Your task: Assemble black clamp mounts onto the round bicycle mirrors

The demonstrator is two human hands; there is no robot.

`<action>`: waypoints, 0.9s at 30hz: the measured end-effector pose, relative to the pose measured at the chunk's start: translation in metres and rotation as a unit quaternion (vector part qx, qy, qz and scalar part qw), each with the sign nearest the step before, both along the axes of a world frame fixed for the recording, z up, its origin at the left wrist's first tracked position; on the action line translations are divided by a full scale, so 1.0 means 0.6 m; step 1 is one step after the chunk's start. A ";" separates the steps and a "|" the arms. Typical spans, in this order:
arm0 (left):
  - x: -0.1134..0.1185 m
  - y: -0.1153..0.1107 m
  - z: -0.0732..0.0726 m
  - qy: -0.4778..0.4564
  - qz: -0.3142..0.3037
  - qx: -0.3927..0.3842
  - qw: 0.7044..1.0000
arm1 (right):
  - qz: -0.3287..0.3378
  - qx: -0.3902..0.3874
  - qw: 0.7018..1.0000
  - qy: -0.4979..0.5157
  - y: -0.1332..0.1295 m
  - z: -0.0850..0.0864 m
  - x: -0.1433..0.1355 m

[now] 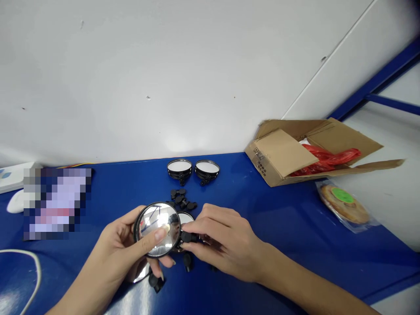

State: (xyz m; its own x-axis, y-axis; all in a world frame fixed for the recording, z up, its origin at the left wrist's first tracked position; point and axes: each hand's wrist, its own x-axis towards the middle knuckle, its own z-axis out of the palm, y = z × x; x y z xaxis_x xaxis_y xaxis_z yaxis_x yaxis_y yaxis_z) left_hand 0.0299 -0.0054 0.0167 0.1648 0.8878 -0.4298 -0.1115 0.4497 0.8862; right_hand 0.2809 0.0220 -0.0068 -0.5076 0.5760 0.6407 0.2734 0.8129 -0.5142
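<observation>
A round black-rimmed mirror (156,215) is gripped in my left hand (120,245), thumb on the glass and fingers curled behind it. At the mirror's right edge, my right hand (229,240) pinches a small black joint piece (189,237); it touches the rim, but I cannot tell whether it is fixed there. Behind the hands, another round mirror (185,217) lies partly hidden. A further mirror (141,271) shows beneath my left hand. Loose black joint pieces lie around: several in a cluster (182,201), one below the held mirror (187,261), one lower left (156,282).
Two round mirrors (179,166) with black mounts lie near the wall on the blue table (131,181). An open cardboard box (278,153) holding red plastic stands back right, by a bagged brown disc (344,205). At left are a blurred device (61,201), a white mouse-like object (19,201) and a white cable (37,271).
</observation>
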 end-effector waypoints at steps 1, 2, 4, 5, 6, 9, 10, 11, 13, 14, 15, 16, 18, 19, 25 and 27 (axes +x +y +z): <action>-0.001 0.000 -0.001 0.006 -0.003 -0.002 1.000 | 0.008 -0.006 1.000 0.004 0.001 0.002 0.001; -0.002 0.000 -0.002 0.012 -0.004 -0.002 1.000 | 0.020 -0.017 1.000 0.008 0.002 0.004 0.001; -0.004 0.000 -0.003 0.021 0.003 0.003 1.000 | 0.052 -0.040 0.998 0.012 0.004 0.007 0.003; -0.005 0.001 -0.004 0.023 0.008 0.004 1.000 | 0.064 -0.048 0.997 0.012 0.005 0.008 0.003; -0.005 0.001 -0.004 0.023 0.012 0.004 1.000 | 0.070 -0.051 0.996 0.012 0.006 0.008 0.003; -0.006 0.004 0.000 0.023 0.018 0.006 1.000 | 0.055 -0.026 0.998 0.013 0.004 0.008 0.001; -0.005 0.004 0.003 0.024 0.019 0.009 0.999 | 0.045 -0.012 0.999 0.014 0.002 0.008 0.001; -0.004 0.003 0.005 0.027 0.019 0.014 0.999 | 0.035 -0.001 0.999 0.013 0.000 0.009 0.001; -0.001 -0.002 0.008 0.037 0.015 0.027 0.999 | 0.022 0.009 1.000 -0.002 -0.004 0.012 0.003; 0.002 -0.006 0.008 0.041 0.011 0.033 0.999 | 0.021 0.006 1.000 -0.018 -0.005 0.014 0.004; 0.006 -0.011 0.008 0.043 0.007 0.039 0.998 | 0.027 -0.001 0.999 -0.041 -0.006 0.015 0.006; 0.009 -0.017 0.006 0.041 0.002 0.046 0.998 | 0.040 -0.005 0.997 -0.066 -0.007 0.016 0.006; 0.017 -0.030 0.003 0.029 -0.010 0.054 0.998 | 0.077 0.005 0.991 -0.105 -0.008 0.016 0.005; 0.019 -0.036 0.002 0.024 -0.016 0.055 0.998 | 0.097 0.017 0.988 -0.115 -0.009 0.015 0.003; 0.019 -0.044 0.003 -0.005 -0.030 0.054 0.998 | 0.107 0.031 0.990 -0.085 -0.016 0.013 -0.004; 0.012 -0.038 -0.001 -0.018 -0.016 0.078 0.997 | 0.091 -0.015 0.993 -0.079 -0.012 0.022 0.006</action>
